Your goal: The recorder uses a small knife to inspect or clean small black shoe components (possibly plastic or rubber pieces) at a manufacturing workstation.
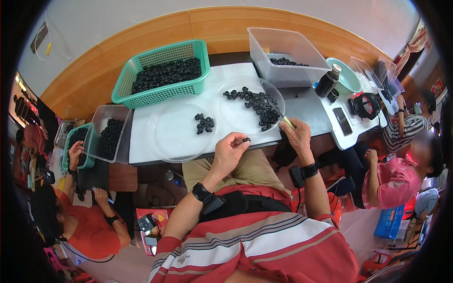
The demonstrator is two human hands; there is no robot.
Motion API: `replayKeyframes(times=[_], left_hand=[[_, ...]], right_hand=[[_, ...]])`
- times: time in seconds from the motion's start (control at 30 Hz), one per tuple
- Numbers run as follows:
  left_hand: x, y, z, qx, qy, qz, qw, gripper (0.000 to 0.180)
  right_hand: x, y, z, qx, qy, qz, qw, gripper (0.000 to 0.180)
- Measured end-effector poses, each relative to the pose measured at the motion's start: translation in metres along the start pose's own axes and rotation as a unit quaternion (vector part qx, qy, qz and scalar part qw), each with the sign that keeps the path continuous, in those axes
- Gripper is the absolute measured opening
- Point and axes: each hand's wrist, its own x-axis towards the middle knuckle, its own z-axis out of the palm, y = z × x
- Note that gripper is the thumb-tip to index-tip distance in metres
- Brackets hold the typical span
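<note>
Above my lap, my left hand pinches a small black ring-like part between thumb and fingertips. My right hand is closed around a slim tool with a pale yellow-green handle. Its thin metal end reaches over the right clear round tray, among black parts heaped there. The exact kind of tool is too small to make out. A smaller cluster of black parts lies in the left clear round tray, just beyond my left hand.
A green basket full of black parts stands at the back left, a clear bin at the back right. A dark bottle, a phone and a bowl are to the right. People sit on both sides.
</note>
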Motion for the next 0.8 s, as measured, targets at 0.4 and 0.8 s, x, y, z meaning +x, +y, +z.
replayKeyframes(times=[0.4, 0.8], left_hand=[[0.000, 0.000, 0.002, 0.010, 0.011, -0.015, 1.000, 0.018], [0.000, -0.005, 0.001, 0.006, 0.010, -0.035, 0.999, 0.018]], right_hand=[[0.000, -0.007, 0.009, 0.053, -0.004, -0.029, 0.998, 0.035], [0.007, -0.020, 0.009, 0.143, 0.010, -0.085, 0.986, 0.029]])
